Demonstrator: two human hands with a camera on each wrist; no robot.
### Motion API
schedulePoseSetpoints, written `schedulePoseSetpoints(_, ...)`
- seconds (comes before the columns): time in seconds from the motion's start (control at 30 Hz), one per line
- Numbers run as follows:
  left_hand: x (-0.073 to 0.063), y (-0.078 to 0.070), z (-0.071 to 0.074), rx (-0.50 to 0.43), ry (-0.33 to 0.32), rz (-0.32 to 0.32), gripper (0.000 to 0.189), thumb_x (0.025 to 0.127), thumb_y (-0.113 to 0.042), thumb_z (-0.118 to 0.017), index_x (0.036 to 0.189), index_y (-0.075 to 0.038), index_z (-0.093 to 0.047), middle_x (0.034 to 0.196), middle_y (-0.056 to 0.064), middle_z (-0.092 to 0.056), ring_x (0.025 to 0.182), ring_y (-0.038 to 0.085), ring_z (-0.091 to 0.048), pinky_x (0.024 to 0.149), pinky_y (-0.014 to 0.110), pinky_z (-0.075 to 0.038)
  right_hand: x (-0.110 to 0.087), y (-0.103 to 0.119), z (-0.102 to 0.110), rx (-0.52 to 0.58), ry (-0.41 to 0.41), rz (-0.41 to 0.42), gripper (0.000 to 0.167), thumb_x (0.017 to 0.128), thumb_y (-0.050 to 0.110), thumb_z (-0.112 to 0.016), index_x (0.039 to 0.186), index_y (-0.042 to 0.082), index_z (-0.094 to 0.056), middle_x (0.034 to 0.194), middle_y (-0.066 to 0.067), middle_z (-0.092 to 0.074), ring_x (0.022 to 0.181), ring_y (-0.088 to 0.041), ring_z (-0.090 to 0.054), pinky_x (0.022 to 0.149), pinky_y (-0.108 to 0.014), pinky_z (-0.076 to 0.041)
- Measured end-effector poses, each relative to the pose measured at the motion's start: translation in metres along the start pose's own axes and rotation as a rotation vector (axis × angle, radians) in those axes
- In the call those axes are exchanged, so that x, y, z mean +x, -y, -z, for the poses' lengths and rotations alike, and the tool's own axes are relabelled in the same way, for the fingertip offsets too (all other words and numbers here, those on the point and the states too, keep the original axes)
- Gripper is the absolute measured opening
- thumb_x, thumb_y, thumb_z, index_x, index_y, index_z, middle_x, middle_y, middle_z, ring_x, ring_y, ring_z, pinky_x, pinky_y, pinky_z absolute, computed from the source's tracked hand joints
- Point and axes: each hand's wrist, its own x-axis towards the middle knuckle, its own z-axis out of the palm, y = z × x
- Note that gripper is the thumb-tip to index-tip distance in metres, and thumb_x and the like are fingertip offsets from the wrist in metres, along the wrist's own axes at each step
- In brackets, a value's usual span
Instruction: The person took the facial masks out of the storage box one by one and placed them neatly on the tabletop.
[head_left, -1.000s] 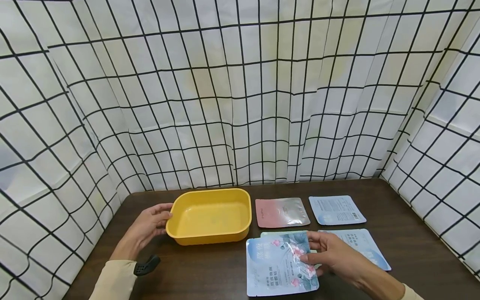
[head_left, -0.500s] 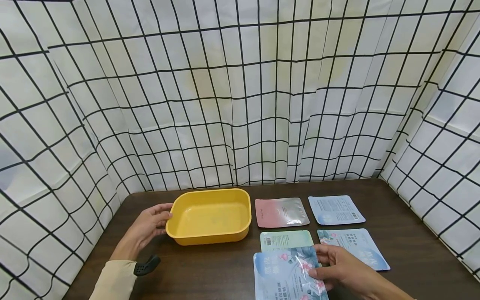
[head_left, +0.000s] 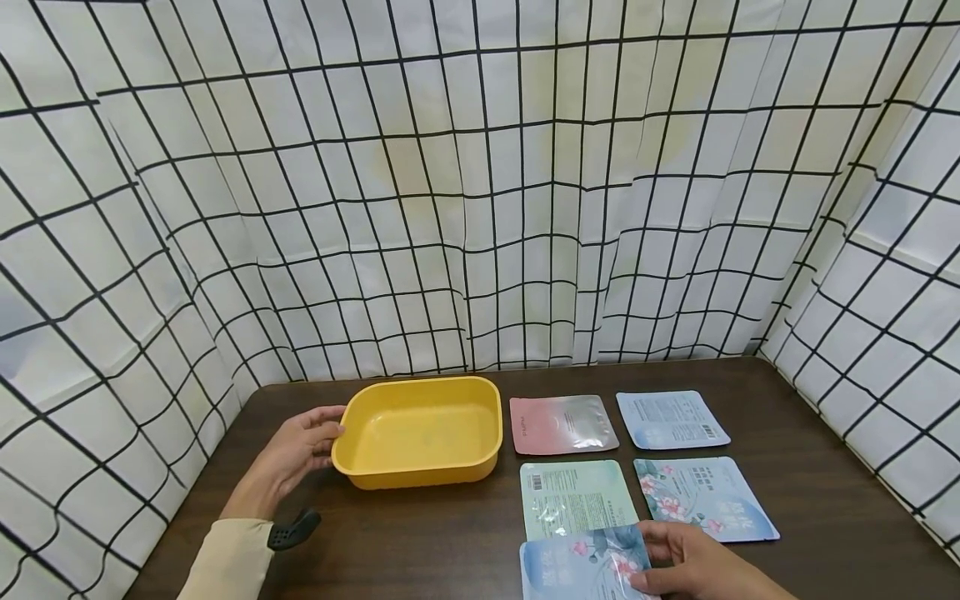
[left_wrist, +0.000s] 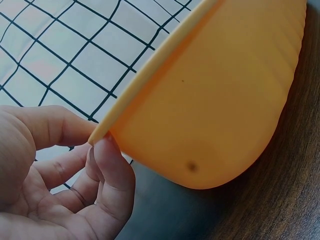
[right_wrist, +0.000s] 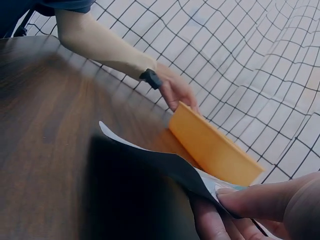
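With thumb and fingers my left hand (head_left: 296, 450) pinches the left rim of a yellow plastic basin (head_left: 416, 478). The left wrist view shows that grip close up at the basin's rim (left_wrist: 145, 80). Low in the head view, my right hand (head_left: 693, 562) holds a blue sheet mask packet (head_left: 573, 567) with pink flowers by its right edge. This packet overlaps the near end of a green packet (head_left: 577, 496); its lower part is cut off by the frame. From the right wrist view, the held packet (right_wrist: 155, 160) appears edge-on, raised over the table and dark underneath.
A pink and silver packet (head_left: 562, 425) lies right of the basin. Farther right are a pale blue packet (head_left: 671, 419) with its printed back up and a blue floral packet (head_left: 705, 500). Grid-patterned cloth (head_left: 465, 208) encloses the dark wooden table (head_left: 420, 542).
My right hand has drawn the blue packet toward the near edge and slightly right, uncovering most of the green packet and the flowers on the other blue one. My left hand stays on the basin.
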Motion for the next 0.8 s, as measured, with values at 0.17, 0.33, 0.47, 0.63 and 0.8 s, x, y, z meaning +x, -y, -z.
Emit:
schedulePoseSetpoints(0.17,-0.001,0.0,-0.001,0.001,-0.003,0.0,0.057,0.101,-0.022,-0.062,0.151,-0.003,-0.042,0.125,0.012,-0.063,0.093,0.022,-0.065,0.08,0.033,-0.059,0.0,-0.007,0.005,-0.024,0.072,0.037,0.054,0.102,0.005,-0.055,0.145,-0.019,-0.034,0.133,-0.013,-0.065,0.109,-0.013,-0.065,0.091,-0.026,-0.055)
schedulePoseSetpoints(0.33,-0.001,-0.001,-0.001,0.002,-0.002,0.001,0.057,0.101,-0.023,-0.062,0.151,-0.003,-0.042,0.127,0.014,-0.062,0.094,0.022,-0.066,0.08,0.033,-0.059,-0.002,-0.01,0.007,-0.077,0.065,0.045,0.049,0.1,0.005,-0.06,0.138,-0.021,-0.041,0.128,-0.015,-0.067,0.107,-0.011,-0.066,0.088,-0.024,-0.055)
schedulePoseSetpoints(0.47,-0.001,0.0,-0.001,0.005,-0.002,0.001,0.057,0.101,-0.023,-0.062,0.151,-0.003,-0.042,0.127,0.014,-0.062,0.094,0.022,-0.066,0.08,0.033,-0.059,-0.004,-0.01,0.006,-0.086,0.082,0.06,0.044,0.1,0.002,-0.058,0.133,-0.022,-0.043,0.123,-0.014,-0.069,0.105,-0.011,-0.067,0.086,-0.022,-0.055)
schedulePoseSetpoints(0.63,-0.001,-0.001,-0.001,0.01,-0.002,-0.004,0.056,0.101,-0.022,-0.061,0.151,-0.003,-0.042,0.126,0.013,-0.063,0.093,0.022,-0.066,0.08,0.033,-0.059,-0.009,-0.007,0.005,-0.121,0.039,0.004,0.038,0.101,0.008,-0.057,0.128,-0.018,-0.05,0.103,-0.005,-0.072,0.085,-0.007,-0.062,0.071,-0.018,-0.05)
schedulePoseSetpoints(0.8,-0.001,0.0,-0.001,0.014,-0.003,-0.008,0.056,0.101,-0.022,-0.061,0.151,-0.003,-0.042,0.125,0.012,-0.063,0.093,0.021,-0.066,0.079,0.032,-0.059,-0.011,-0.007,0.008,-0.078,0.071,0.003,0.034,0.101,0.003,-0.053,0.13,-0.014,-0.05,0.102,-0.004,-0.071,0.086,-0.008,-0.063,0.072,-0.018,-0.051)
